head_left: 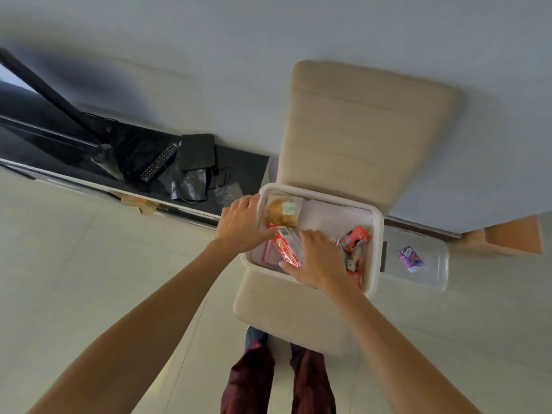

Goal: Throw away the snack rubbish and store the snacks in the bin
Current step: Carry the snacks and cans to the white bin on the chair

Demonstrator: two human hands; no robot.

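A white storage bin [377, 234] stands on the seat of a beige chair [364, 130]. Inside it lie a wrapped bun [282, 211], a red and white snack box [285, 243] and small red snack packs [355, 238]. My left hand [243, 224] rests at the bin's left rim, its fingers touching the top end of the red box. My right hand [319, 261] reaches into the bin and grips the lower end of that box, hiding part of it. Both hands hold the box inside the bin.
A clear plastic lid [433, 264] lies on the floor right of the chair with a purple snack pack [410, 258] on it. A black low shelf at left carries a remote control [158, 162] and black bags [194, 174]. An orange-brown cardboard box [513, 234] stands far right. My feet are below the chair.
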